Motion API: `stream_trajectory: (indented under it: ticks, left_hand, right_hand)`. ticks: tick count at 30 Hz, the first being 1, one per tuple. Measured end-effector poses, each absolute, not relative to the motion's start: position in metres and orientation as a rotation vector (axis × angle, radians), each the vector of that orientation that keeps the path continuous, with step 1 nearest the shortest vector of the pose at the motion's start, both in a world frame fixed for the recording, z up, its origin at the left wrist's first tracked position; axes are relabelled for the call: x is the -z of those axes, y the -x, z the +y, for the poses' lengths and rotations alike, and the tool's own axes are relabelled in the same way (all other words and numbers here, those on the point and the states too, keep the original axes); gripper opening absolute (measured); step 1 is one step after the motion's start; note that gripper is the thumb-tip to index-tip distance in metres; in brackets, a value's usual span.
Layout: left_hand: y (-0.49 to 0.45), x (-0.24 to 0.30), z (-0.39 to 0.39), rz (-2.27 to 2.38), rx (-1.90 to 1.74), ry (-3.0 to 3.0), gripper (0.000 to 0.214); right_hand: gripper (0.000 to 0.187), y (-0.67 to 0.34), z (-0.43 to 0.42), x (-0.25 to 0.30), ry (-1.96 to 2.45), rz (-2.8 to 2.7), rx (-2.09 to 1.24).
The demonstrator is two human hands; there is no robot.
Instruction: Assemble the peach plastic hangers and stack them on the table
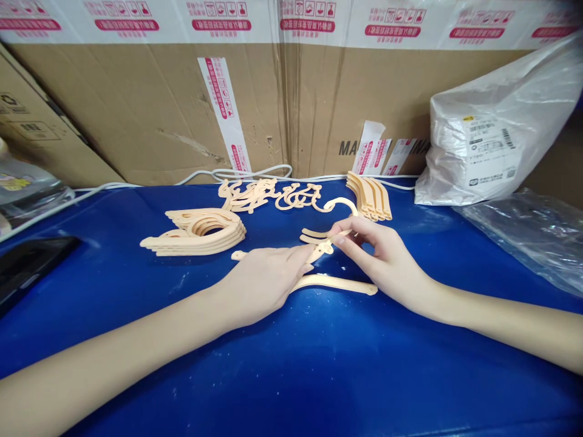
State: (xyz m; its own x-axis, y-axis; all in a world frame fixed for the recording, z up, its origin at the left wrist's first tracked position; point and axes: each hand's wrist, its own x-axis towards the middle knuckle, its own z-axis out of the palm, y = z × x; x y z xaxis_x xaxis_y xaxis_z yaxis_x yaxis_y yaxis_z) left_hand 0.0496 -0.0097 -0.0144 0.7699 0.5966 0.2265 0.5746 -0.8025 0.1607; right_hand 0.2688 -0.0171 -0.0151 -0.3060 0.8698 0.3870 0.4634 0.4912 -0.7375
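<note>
My left hand (268,279) is closed over a beige plastic hanger (334,284), whose curved arm sticks out past its fingers to the right. A rounded end (237,255) of a beige piece shows beyond the knuckles on the left. Between thumb and fingertips, my right hand (378,249) pinches the beige hanger hook (344,204) by its stem; its curve arches up and away. The hook's lower end meets the hanger's pivot (324,248) beside the left fingertips. The left fingers partly hide the joint, so whether the parts are locked together cannot be seen.
Behind lie a pile of loose hooks (255,193), a stack of hanger arms (370,197) and stacked folded hangers (195,238). A phone (34,270) lies left. Cardboard boxes (159,109), a white cable (200,176) and a white plastic bag (487,133) edge the blue table (310,376).
</note>
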Motion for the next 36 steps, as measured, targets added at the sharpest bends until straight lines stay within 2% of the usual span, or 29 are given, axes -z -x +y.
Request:
stream_trajectory:
  ticks: [8, 15, 36]
  left_hand:
    - [-0.050, 0.015, -0.009, 0.961, -0.456, -2.941, 0.027]
    - [-0.048, 0.020, -0.009, 0.920, -0.515, -3.029, 0.041]
    - [-0.047, 0.023, -0.008, 0.961, -0.515, -2.944, 0.039]
  right_hand:
    - [0.010, -0.268, -0.015, 0.016, 1.101, -2.003, -0.615]
    - [0.012, -0.267, -0.016, 0.016, 1.121, -2.024, -0.626]
    - [0.017, -0.265, -0.016, 0.015, 1.086, -2.006, -0.693]
